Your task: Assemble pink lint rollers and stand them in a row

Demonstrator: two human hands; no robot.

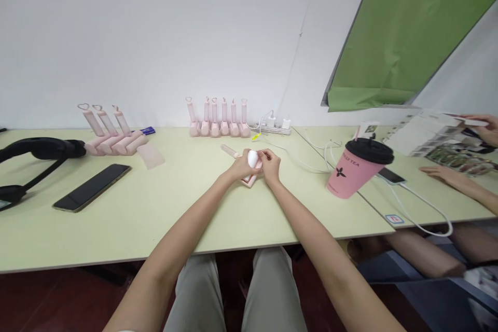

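My left hand (241, 167) is closed around a white, egg-shaped piece (252, 158). Close against it, my right hand (271, 165) has its fingers pinched at a small pink part, largely covered by the fingers. Under both hands lies a flat pink piece with a darker inset (249, 180). Just beyond my left hand, a clear tube with a pink end (229, 151) rests on the table. Several pink pieces with upright clear tubes (224, 128) stand in a row by the wall. More such pink pieces (116, 144), three with tubes and heart-shaped loops, sit at the left.
A black phone (92, 187) and a black headset-like strap (42, 148) lie left. At right stand a pink cup with black lid (356, 168), white cables (428, 212) and a power strip (275, 128). Another person's hands (447, 174) are at the far right.
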